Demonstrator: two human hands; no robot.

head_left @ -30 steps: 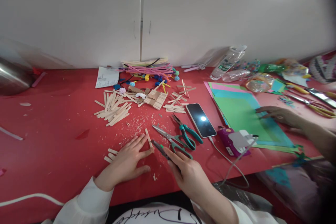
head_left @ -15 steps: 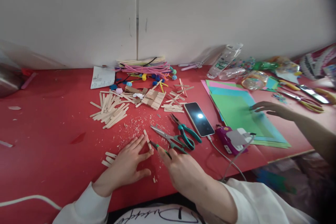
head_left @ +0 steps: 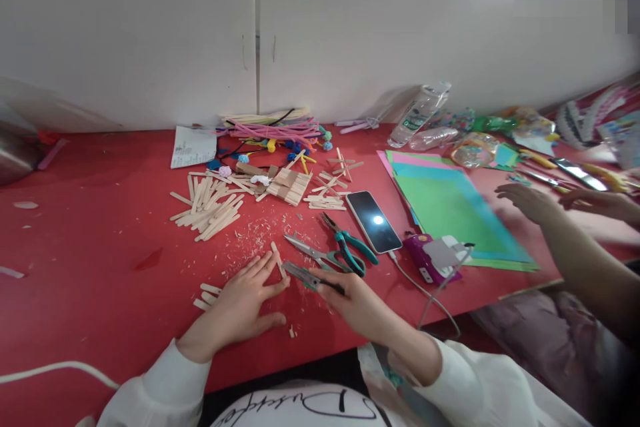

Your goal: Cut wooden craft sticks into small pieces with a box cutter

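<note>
My left hand (head_left: 246,303) lies flat on the red table, thumb and fingers spread, its fingertips pressing a wooden craft stick (head_left: 278,260) against the surface. A utility knife (head_left: 313,278) with green on its handle is gripped in my right hand (head_left: 353,299). Its blade points left, with the tip close to the stick's lower end; whether it touches the wood I cannot tell. Wood shavings (head_left: 260,230) are scattered beyond the stick. A few short sticks (head_left: 205,300) lie partly under my left wrist.
Scissors (head_left: 315,252), teal-handled pliers (head_left: 349,243) and a phone (head_left: 374,221) on a cable lie right of my hands. A pile of craft sticks (head_left: 207,210) is farther back. Coloured paper (head_left: 445,207) lies at right, near another person's hands (head_left: 530,203).
My right hand has turned and drawn back to the right, bringing the knife blade into plain view. The left hand stays on the stick. The other person's hand has moved right, off the paper.
</note>
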